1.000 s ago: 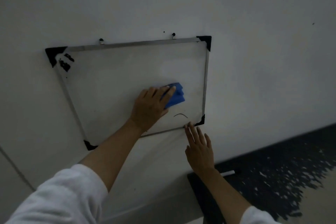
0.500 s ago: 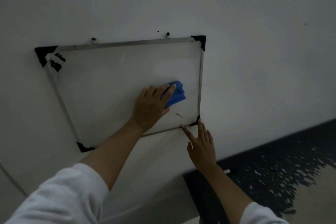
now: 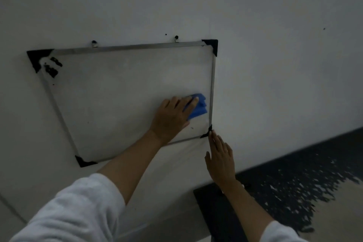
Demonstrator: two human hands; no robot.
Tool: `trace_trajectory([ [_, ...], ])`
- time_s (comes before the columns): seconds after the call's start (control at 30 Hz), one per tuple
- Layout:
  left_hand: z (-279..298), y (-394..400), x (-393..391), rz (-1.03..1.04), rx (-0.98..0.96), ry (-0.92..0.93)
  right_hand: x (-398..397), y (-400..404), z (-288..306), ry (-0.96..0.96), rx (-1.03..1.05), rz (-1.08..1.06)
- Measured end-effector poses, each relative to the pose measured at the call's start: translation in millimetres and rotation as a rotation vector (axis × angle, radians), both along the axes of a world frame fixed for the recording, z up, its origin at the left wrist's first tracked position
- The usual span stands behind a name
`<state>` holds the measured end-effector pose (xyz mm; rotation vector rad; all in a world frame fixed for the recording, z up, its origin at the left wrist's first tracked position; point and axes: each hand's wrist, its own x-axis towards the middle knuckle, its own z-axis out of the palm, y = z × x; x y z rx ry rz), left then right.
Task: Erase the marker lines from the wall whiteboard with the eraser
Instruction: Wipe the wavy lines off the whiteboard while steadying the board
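Keep your left hand flat and press the blue eraser evenly against the whiteboard; only a small dark fleck shows just below that hand, near the lower right corner, so I judge the next pass should drop down over it with firm, overlapping strokes and stop short of the metal frame. The eraser sits low on the board's right side, just beside the right edge of the frame, with your fingers laid close together across it and pinning it to the surface. Your left forearm reaches up and to the right from a white sleeve, wrist nearly straight. Your right hand lies flat on the wall below the board, holding nothing, fingers loosely together, its fingertips touching the black lower right corner piece as if to steady the frame. Dark smudges remain by the upper left corner; plan to check whether those wipe off.
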<state>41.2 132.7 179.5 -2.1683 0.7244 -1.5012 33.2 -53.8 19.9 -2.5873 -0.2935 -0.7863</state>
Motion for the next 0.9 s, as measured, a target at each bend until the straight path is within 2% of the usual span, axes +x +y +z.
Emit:
trace_trajectory([
  [0.1,-2,-9,4,0.044,-0.044,-0.002,-1,1,0,0.004,0.026,0.011],
  [0.3,-76,-7,-4,-0.013,0.191,0.158,-1,-8,-3,0.031,-0.012,0.056],
  [0.4,-49,-8,5,-0.087,0.220,0.095,1,-17,0,0.047,-0.073,0.063],
  [0.53,19,-27,22,-0.030,-0.002,-0.026,2,-18,0,0.084,-0.067,0.063],
  [0.6,27,-34,22,0.002,-0.044,-0.039,1,-15,-1,0.098,-0.061,0.061],
  [0.7,-7,-34,21,-0.020,-0.009,-0.010,1,-14,-1,0.103,-0.058,0.061],
  [0.8,-59,-31,10,-0.012,0.119,0.124,1,-14,-2,0.112,-0.059,0.058],
  [0.9,-64,-31,2,-0.042,0.158,0.203,2,-18,-2,0.108,-0.082,0.064],
])
